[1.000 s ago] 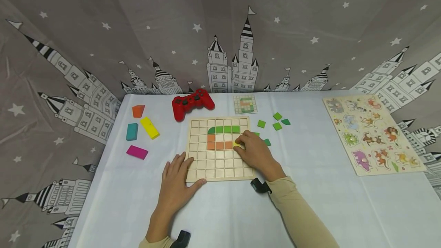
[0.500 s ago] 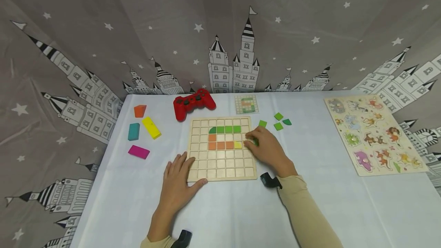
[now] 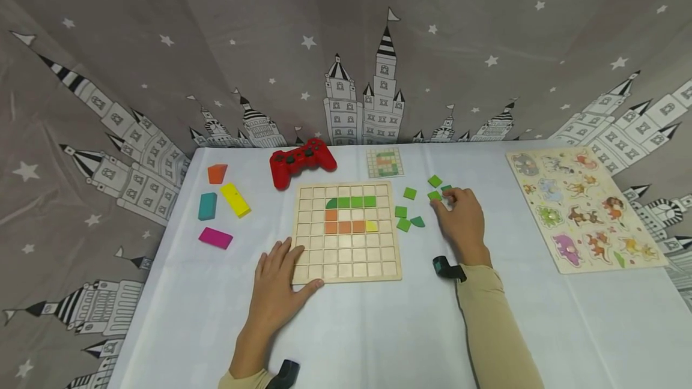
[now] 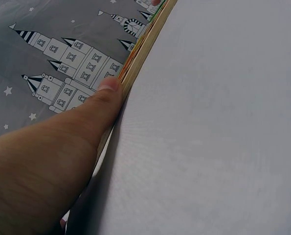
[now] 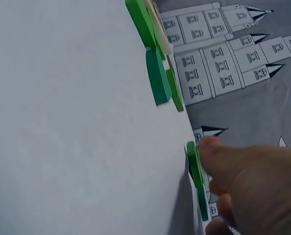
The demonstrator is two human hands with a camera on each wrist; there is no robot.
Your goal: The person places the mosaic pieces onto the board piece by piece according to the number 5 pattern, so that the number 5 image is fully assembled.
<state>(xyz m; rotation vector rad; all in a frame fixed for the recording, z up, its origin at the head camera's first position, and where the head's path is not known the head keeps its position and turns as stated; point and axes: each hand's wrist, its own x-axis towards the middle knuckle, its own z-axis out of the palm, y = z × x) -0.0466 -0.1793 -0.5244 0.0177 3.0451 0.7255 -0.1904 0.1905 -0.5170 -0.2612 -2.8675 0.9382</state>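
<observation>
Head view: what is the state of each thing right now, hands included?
Grid board: flat on the table, partly filled with four green, four orange and one yellow tile.
Left hand: open, fingers resting on the board's near-left corner.
Right hand: fingers at the loose green tiles, grip unclear.
Red controller: untouched behind the board.
Animal puzzle: pieces seated, untouched.

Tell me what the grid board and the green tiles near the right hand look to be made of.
Grid board: looks like pale unfinished wood, matte, with a layered light edge in the left wrist view, possibly plywood. Green tiles: thin flat pieces with solid, even colour on faces and edges, smooth and slightly matte; painted wood or plastic, the views cannot settle which. The right hand touches one of them.
</observation>
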